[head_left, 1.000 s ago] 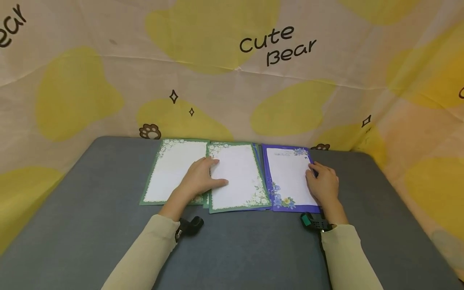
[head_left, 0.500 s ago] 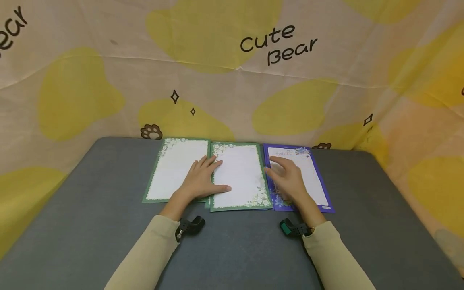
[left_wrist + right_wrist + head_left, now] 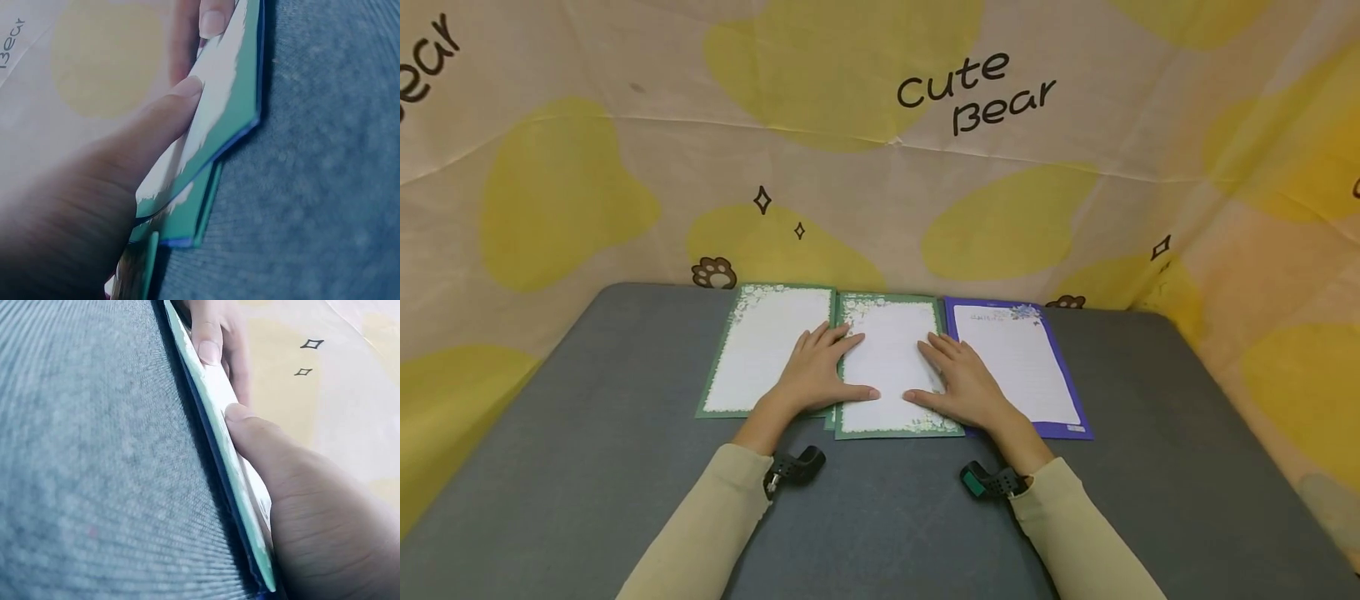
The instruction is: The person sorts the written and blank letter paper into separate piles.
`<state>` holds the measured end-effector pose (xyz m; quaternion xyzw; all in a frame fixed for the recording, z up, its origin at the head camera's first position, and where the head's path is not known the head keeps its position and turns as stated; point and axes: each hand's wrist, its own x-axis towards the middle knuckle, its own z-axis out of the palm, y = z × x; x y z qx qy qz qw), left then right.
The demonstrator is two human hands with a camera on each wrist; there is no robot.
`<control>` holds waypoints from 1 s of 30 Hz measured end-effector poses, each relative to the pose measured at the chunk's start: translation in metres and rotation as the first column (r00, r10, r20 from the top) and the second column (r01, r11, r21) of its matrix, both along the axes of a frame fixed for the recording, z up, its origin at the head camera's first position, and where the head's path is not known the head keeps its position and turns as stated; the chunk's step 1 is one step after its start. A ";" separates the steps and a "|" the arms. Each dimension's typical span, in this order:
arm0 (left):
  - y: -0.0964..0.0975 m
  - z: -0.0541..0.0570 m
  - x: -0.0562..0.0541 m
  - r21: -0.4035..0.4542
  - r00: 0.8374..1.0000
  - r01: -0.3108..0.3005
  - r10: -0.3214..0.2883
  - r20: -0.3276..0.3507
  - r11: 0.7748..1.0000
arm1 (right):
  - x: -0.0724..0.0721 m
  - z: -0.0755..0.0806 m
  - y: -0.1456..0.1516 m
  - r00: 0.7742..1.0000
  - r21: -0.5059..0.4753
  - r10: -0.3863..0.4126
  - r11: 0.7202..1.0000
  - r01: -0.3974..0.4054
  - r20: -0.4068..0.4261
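- Left hand (image 3: 812,371) and right hand (image 3: 967,382): fingers outstretched, thumbs on the middle paper (image 3: 889,354), a green-bordered rectangle.
- It lies between green-edged paper (image 3: 763,354) and violet-edged paper (image 3: 1030,358).
- Worktop (image 3: 902,525): grey, finely ribbed.

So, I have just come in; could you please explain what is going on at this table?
A person's left hand and right hand touch a rectangular white paper sheet with a green floral border from opposite sides. It lies between another green-bordered white sheet on the left and a purple-bordered white sheet on the right, all on a grey table.
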<state>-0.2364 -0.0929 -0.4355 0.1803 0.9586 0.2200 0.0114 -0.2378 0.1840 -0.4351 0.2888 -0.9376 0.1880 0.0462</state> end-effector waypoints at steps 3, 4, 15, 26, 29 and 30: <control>-0.001 0.000 0.000 0.007 1.000 0.000 0.000 0.001 1.000 | -0.001 -0.001 0.000 1.000 0.016 -0.003 1.000 0.003 -0.001; -0.001 0.000 0.000 0.009 1.000 0.000 0.000 0.001 1.000 | -0.001 -0.001 0.000 1.000 0.018 -0.005 1.000 0.005 -0.002; 0.002 0.002 0.000 0.058 0.999 -0.028 0.029 -0.026 0.998 | 0.000 0.000 -0.001 0.999 -0.017 -0.049 0.999 0.049 -0.012; 0.004 0.002 0.002 0.152 0.995 -0.056 0.068 -0.076 0.987 | 0.000 0.003 -0.002 0.979 -0.238 -0.202 0.950 0.200 0.018; 0.004 0.000 0.001 0.175 0.994 -0.052 0.067 -0.083 0.983 | -0.001 0.004 -0.003 0.956 -0.359 -0.291 0.890 0.281 0.028; 0.004 0.000 0.001 0.181 0.994 -0.049 0.065 -0.085 0.982 | -0.001 0.004 -0.003 0.951 -0.400 -0.305 0.868 0.295 0.040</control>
